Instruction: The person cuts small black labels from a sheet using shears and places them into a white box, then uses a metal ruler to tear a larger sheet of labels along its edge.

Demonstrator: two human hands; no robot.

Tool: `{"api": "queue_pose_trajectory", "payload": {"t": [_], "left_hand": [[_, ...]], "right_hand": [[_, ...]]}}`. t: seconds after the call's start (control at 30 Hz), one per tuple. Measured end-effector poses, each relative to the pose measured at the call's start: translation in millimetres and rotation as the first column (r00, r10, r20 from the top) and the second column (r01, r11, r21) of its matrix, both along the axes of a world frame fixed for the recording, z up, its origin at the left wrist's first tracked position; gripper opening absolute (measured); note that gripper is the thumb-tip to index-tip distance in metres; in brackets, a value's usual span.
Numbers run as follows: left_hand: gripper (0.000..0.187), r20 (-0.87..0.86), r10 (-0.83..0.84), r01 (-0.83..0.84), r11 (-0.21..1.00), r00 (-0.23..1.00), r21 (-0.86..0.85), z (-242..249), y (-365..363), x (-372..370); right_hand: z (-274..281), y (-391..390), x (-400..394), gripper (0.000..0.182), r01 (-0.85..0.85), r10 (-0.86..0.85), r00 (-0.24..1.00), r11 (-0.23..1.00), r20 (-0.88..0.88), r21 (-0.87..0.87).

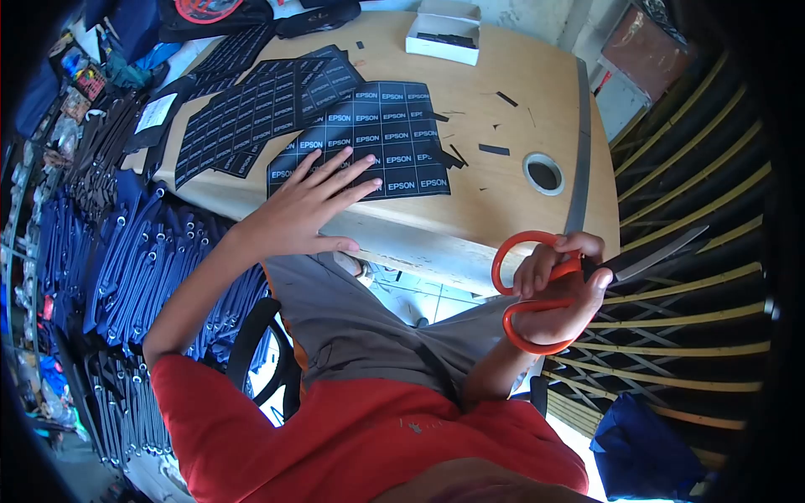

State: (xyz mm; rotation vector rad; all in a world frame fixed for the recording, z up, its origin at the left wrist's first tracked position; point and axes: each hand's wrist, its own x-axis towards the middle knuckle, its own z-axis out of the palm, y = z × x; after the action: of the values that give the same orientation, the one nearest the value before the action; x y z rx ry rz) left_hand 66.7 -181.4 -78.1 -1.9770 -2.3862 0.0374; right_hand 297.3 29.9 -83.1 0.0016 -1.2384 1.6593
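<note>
Meanwhile left hand (pixel 306 205) lay flat, fingers spread, on glossy black EPSON label sheet (pixel 394 138) mid-frame; right hand (pixel 560 289) gripped orange-handled steel scissors (pixel 579 281), lower right, off wooden table (pixel 503 193).

Glossy black label sheet (pixel 369 138) mid-frame lies on a smooth, pale wood table (pixel 503 189). Scissors (pixel 579 277) at right: shiny orange plastic handles, bright metal blades. A white cardboard box (pixel 443 38) sits at top.
</note>
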Motion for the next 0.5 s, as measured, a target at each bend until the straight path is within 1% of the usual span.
{"api": "queue_pose_trajectory", "payload": {"t": [0.03, 0.07, 0.1, 0.13, 0.17, 0.2, 0.23, 0.27, 0.3, 0.33, 0.4, 0.43, 0.5], "left_hand": [[0.091, -0.013, -0.029, 0.029, 1.0, 0.999, -0.009, 2, 4, -2], [0.08, 0.036, -0.056, 0.055, 0.998, 0.998, 0.03, 6, 9, -2], [0.08, 0.038, -0.075, 0.074, 0.997, 0.996, 0.029, 13, 12, -5], [0.071, 0.252, -0.118, 0.1, 0.991, 0.96, 0.085, 21, 16, -11], [0.063, 0.452, -0.165, 0.112, 0.983, 0.876, 0.142, 25, 21, -16], [0.055, 0.493, -0.217, 0.068, 0.951, 0.842, 0.302, 20, 28, -20], [0.056, 0.359, -0.084, -0.038, 0.946, 0.93, 0.321, 17, 34, -25], [0.059, 0.149, -0.008, -0.027, 0.972, 0.989, 0.234, 13, 40, -28], [0.062, -0.075, 0.049, -0.038, 0.988, 0.996, 0.147, 9, 46, -29], [0.062, -0.073, 0.038, -0.027, 0.988, 0.997, 0.149, 5, 52, -31], [0.069, 0.08, 0.264, -0.268, 0.962, 0.961, 0.052, -3, 67, -33], [0.076, 0.055, 0.336, -0.338, 0.94, 0.94, 0.04, -5, 73, -34], [0.081, 0.038, 0.302, -0.304, 0.951, 0.952, 0.055, -11, 80, -22]], "right_hand": [[1, -1, 1, 0.054, 0.011, -0.011, 1.0, 1.0, 0.006, 0.005], [2, -2, 2, 0.053, 0.03, -0.03, 0.999, 0.999, 0.01, 0.018], [3, -3, 3, 0.053, 0.049, -0.049, 0.999, 0.999, 0.012, 0.016], [3, -2, 5, 0.052, 0.054, -0.054, 0.999, 0.998, 0.003, 0.02], [3, -2, 7, 0.051, 0.058, -0.058, 0.998, 0.998, -0.005, 0.025], [3, -1, 8, 0.051, 0.057, -0.057, 0.998, 0.998, -0.017, 0.022], [3, 0, 9, 0.051, 0.072, -0.071, 0.997, 0.997, -0.014, 0.022], [4, -1, 9, 0.051, 0.083, -0.083, 0.997, 0.996, -0.004, 0.021], [5, -1, 11, 0.051, 0.093, -0.093, 0.996, 0.995, 0.008, 0.021], [4, 0, 11, 0.051, 0.078, -0.077, 0.997, 0.997, -0.002, 0.02], [4, 0, 11, 0.05, 0.096, -0.097, 0.995, 0.995, 0.016, 0.039], [4, -1, 11, 0.05, 0.103, -0.105, 0.994, 0.993, 0.032, 0.052], [3, -2, 12, 0.049, 0.104, -0.107, 0.993, 0.992, 0.041, 0.066]]}}
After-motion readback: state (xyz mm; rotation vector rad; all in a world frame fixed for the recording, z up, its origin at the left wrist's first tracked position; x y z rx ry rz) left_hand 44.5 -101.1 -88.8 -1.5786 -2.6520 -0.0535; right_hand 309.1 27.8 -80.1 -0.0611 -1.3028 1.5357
